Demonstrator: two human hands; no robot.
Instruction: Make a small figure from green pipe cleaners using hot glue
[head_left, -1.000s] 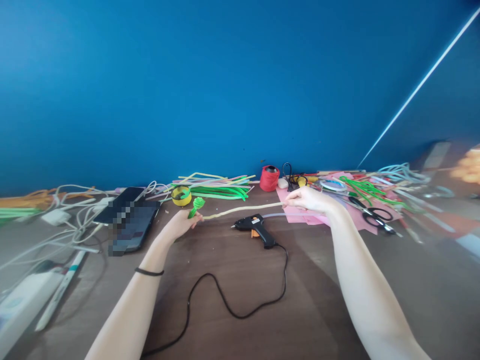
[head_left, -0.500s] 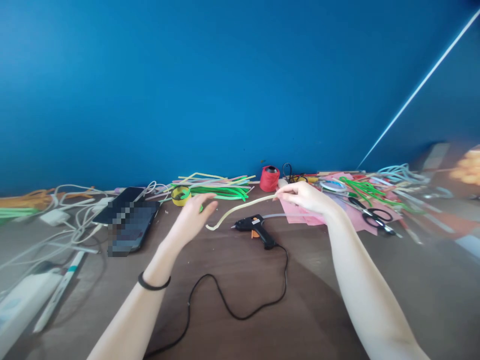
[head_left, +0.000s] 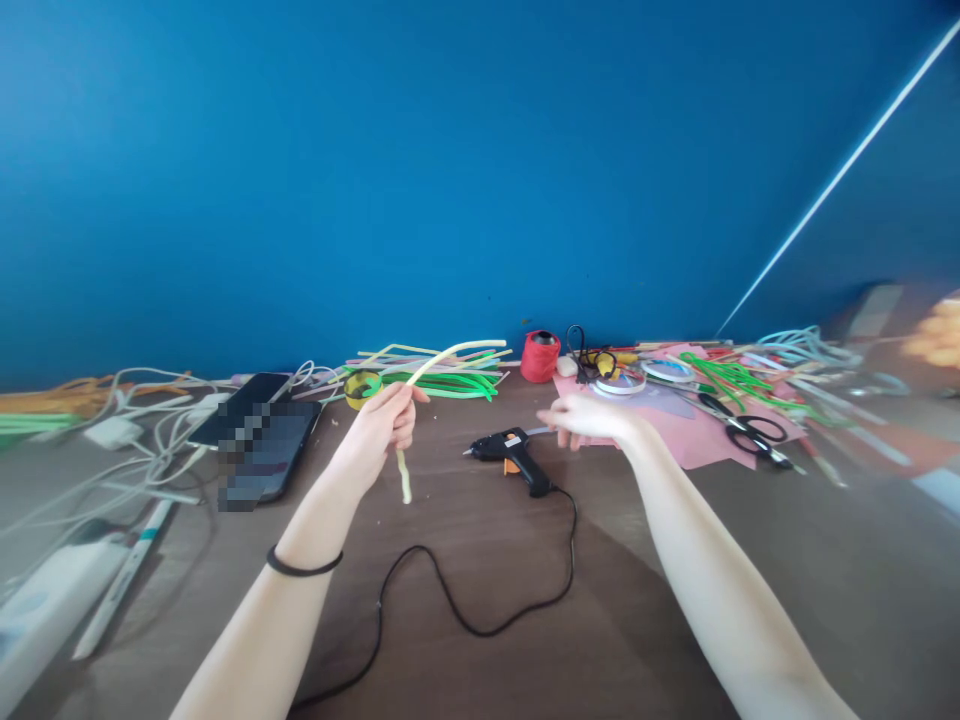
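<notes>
My left hand (head_left: 379, 432) is closed around a pale yellow pipe cleaner (head_left: 444, 357) that curves up to the right above the fist, its short end hanging below. My right hand (head_left: 589, 420) hovers just right of the black glue gun (head_left: 511, 455), fingers loosely spread, holding nothing I can see. The glue gun lies on the brown table (head_left: 487, 560) between my hands, its black cord (head_left: 465, 600) looping toward me.
A pile of green and yellow pipe cleaners (head_left: 442, 375), a yellow tape roll (head_left: 362, 388) and a red thread spool (head_left: 540, 357) lie at the blue wall. Phone (head_left: 259, 435) and white cables (head_left: 135, 430) sit left; scissors (head_left: 746, 430) and pink paper (head_left: 697, 440) right.
The right hand let go of the yellow pipe cleaner and dropped beside the glue gun. The left hand took the pipe cleaner and lifted it upright. The small green piece is gone from the left hand.
</notes>
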